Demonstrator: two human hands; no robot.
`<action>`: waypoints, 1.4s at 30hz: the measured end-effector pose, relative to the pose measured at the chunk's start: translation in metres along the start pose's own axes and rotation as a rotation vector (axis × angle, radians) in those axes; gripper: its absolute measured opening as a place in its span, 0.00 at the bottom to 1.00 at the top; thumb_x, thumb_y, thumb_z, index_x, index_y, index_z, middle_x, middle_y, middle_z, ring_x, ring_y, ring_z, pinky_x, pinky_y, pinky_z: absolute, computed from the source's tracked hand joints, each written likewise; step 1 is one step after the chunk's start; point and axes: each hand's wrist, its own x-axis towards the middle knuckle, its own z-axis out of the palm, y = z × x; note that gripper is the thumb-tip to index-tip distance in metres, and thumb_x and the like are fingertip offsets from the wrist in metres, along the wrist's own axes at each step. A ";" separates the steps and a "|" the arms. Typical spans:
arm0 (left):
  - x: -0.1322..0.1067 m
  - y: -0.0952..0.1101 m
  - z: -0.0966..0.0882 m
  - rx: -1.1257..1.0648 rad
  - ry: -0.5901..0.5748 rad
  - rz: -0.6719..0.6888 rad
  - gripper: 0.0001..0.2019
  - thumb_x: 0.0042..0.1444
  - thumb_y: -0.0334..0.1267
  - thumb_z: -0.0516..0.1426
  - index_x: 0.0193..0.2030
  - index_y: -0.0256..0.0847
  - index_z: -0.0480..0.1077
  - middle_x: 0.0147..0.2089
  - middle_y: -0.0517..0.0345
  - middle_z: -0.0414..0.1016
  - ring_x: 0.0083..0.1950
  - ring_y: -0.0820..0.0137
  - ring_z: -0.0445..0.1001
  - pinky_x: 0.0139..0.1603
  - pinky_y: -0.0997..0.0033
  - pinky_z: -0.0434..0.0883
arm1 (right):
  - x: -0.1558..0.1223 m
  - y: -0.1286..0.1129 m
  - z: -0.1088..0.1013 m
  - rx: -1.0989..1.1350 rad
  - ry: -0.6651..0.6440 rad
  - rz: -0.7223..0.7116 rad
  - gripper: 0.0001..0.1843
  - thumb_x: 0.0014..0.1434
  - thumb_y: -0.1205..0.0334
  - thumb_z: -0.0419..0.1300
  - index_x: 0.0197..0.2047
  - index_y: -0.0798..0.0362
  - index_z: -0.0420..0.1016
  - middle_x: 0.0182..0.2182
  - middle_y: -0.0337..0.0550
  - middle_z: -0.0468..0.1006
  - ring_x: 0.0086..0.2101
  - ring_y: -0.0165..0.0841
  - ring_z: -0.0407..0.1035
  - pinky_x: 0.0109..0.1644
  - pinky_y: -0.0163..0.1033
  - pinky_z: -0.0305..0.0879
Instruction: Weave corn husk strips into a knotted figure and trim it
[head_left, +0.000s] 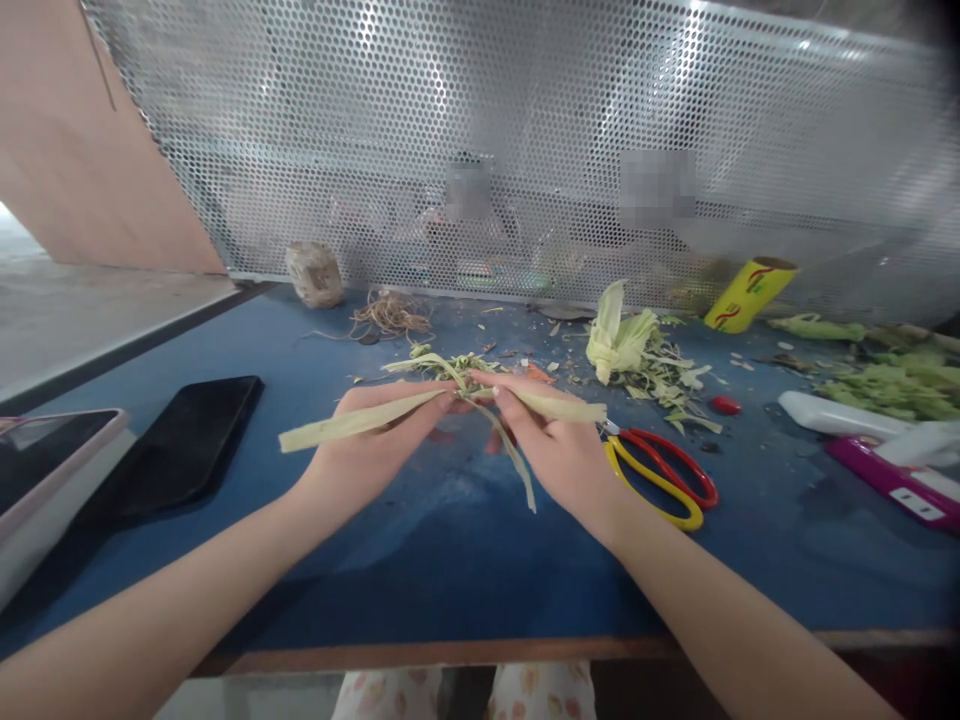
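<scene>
Pale green husk strips (360, 422) cross between my two hands above the middle of the blue table. My left hand (375, 440) pinches them from the left, one flat end sticking out past the wrist side. From the right, my right hand (551, 430) pinches the same strips near their crossing, with thumb and fingertips close to the left ones. One thin strip end hangs down between the hands. Whether the strips are knotted where they meet is too small to tell. Scissors (660, 475) with red and yellow handles lie just beside my right hand.
Two phones, one black (176, 440) and one pink-edged (45, 460), lie at left. Behind are a twine heap (391, 315), a wrapped roll (313, 275), husk scraps (626, 345) and a yellow tube (750, 295). A purple-and-white glue gun (892, 480) lies right. A perforated metal screen (510, 130) closes the back.
</scene>
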 end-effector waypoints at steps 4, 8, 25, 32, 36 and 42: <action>0.000 -0.001 -0.001 0.164 0.030 0.082 0.13 0.49 0.42 0.57 0.41 0.43 0.75 0.43 0.60 0.77 0.44 0.63 0.74 0.47 0.69 0.71 | 0.001 0.000 0.002 0.206 0.004 0.267 0.13 0.57 0.55 0.51 0.33 0.54 0.71 0.16 0.34 0.69 0.12 0.25 0.63 0.15 0.31 0.62; 0.001 -0.002 -0.002 0.189 -0.024 0.109 0.15 0.51 0.42 0.56 0.45 0.44 0.73 0.48 0.60 0.75 0.46 0.64 0.73 0.49 0.70 0.69 | 0.004 0.005 0.005 0.557 -0.097 0.421 0.14 0.54 0.54 0.54 0.28 0.56 0.69 0.16 0.37 0.72 0.11 0.26 0.64 0.12 0.30 0.61; -0.002 -0.003 0.005 -0.097 0.016 0.000 0.08 0.48 0.38 0.59 0.36 0.41 0.76 0.42 0.58 0.78 0.42 0.67 0.75 0.43 0.72 0.72 | -0.005 -0.007 -0.017 0.385 -0.664 0.680 0.24 0.55 0.45 0.50 0.28 0.59 0.70 0.21 0.43 0.75 0.12 0.26 0.66 0.11 0.28 0.59; -0.003 -0.003 0.003 -0.129 -0.204 -0.119 0.06 0.49 0.34 0.58 0.30 0.38 0.77 0.30 0.58 0.79 0.37 0.70 0.76 0.44 0.74 0.70 | -0.001 -0.020 -0.025 0.158 -0.111 0.259 0.10 0.56 0.58 0.54 0.28 0.54 0.70 0.17 0.33 0.68 0.12 0.19 0.54 0.13 0.26 0.49; -0.003 -0.001 0.003 -0.079 -0.313 -0.197 0.06 0.48 0.30 0.57 0.29 0.35 0.77 0.30 0.58 0.79 0.34 0.72 0.74 0.36 0.79 0.70 | -0.001 -0.008 -0.008 -0.140 -0.015 -0.016 0.06 0.47 0.63 0.62 0.32 0.51 0.74 0.26 0.36 0.71 0.23 0.24 0.61 0.25 0.30 0.60; -0.004 -0.004 0.004 -0.096 -0.418 -0.213 0.11 0.47 0.36 0.59 0.37 0.35 0.76 0.32 0.56 0.79 0.36 0.68 0.74 0.35 0.76 0.69 | -0.003 0.000 -0.003 -0.082 0.008 0.051 0.01 0.48 0.66 0.61 0.27 0.52 0.74 0.26 0.38 0.73 0.26 0.26 0.66 0.25 0.31 0.61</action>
